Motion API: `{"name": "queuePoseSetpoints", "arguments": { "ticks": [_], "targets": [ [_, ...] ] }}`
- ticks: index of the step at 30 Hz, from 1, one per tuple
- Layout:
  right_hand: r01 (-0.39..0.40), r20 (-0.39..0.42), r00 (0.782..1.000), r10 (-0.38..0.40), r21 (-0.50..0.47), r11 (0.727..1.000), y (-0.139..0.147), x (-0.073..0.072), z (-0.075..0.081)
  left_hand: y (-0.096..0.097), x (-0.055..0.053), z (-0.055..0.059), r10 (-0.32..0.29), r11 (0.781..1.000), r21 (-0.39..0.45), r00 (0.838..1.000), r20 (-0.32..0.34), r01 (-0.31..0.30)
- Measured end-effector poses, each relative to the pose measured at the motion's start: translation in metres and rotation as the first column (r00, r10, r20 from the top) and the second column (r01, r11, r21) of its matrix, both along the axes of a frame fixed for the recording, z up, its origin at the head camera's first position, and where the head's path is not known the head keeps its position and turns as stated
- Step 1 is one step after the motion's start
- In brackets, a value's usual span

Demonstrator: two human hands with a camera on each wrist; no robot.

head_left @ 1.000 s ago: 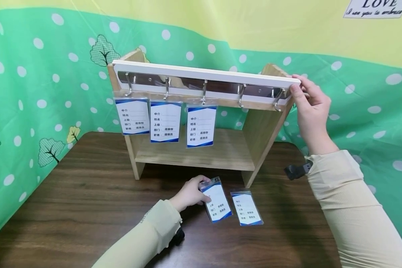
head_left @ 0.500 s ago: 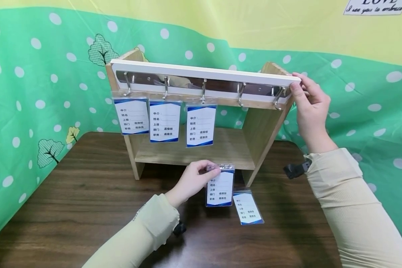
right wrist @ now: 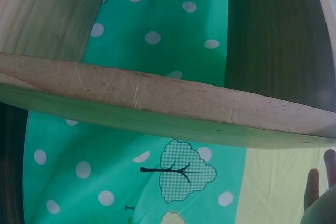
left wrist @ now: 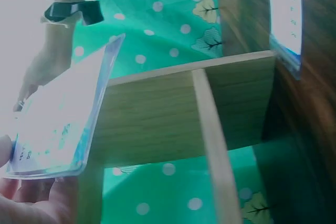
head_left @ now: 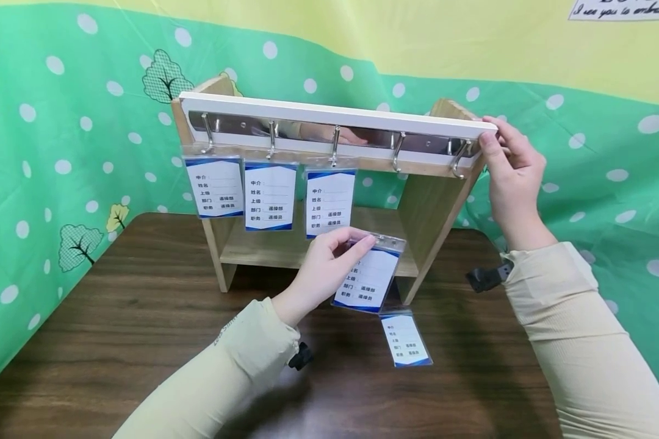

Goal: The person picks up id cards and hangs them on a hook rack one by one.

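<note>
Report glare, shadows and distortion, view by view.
Head: mostly crisp, with a dark shadow on the table below the left sleeve. Left wrist: glare bleaches the upper left and much of the held card. Right wrist: dimmer, no strong glare, the wooden panel looks bowed.

Toward ten o'clock, white-and-blue rectangular plastic-sleeved cards [head_left: 270, 195] read "中介, 姓名, 上级, 部门 遥操部, 职务 遥操员"; toward two, a white rectangular sign [head_left: 620, 10], "I see you to embrace"; at nine, green white-dotted cloth [head_left: 38, 183], "RIS", cut off.
</note>
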State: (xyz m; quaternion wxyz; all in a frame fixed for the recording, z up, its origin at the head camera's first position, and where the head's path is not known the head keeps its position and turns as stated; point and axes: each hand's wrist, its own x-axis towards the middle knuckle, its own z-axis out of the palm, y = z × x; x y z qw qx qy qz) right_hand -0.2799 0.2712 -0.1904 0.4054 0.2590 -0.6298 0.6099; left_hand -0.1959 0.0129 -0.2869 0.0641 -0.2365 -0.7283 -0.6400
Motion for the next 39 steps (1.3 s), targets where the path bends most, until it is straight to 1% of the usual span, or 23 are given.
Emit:
{"name": "queuePoseSetpoints", "arguments": {
  "ticks": [4,10,14,20,24,29,33,39],
  "targets": [
    [-0.047,0.009,0.999,0.047,-0.031,0.998,0.0,-0.002,0.001,0.001,-0.001,0.009,0.01,1.0,0.011,0.999,-0.038,-0.01],
    [-0.064,0.014,0.998,0.065,-0.051,0.997,0.0,-0.005,0.001,0.004,-0.003,0.022,0.019,0.999,0.027,0.996,-0.082,-0.017],
    [-0.059,0.015,0.998,0.06,-0.062,0.996,-0.001,-0.005,0.001,0.005,-0.006,0.03,0.033,0.999,0.047,0.993,-0.115,-0.028],
    [-0.064,0.004,0.998,0.064,-0.074,0.995,-0.001,-0.005,-0.001,0.008,-0.01,0.04,0.062,0.996,0.073,0.99,-0.123,-0.053],
    [-0.073,-0.008,0.997,0.073,-0.079,0.994,-0.001,-0.005,0.0,0.01,-0.014,0.049,0.074,0.994,0.086,0.99,-0.122,-0.064],
    [-0.064,-0.015,0.998,0.063,-0.073,0.995,-0.001,-0.005,0.001,0.014,-0.02,0.061,0.087,0.994,0.078,0.987,-0.136,-0.077],
    [-0.051,-0.01,0.999,0.05,-0.069,0.996,-0.001,-0.004,0.0,0.017,-0.024,0.065,0.098,0.993,0.084,0.984,-0.148,-0.086],
    [-0.057,-0.02,0.998,0.056,-0.064,0.996,-0.001,-0.005,-0.003,0.02,-0.028,0.064,0.127,0.989,0.094,0.979,-0.157,-0.113]
  ]
}}
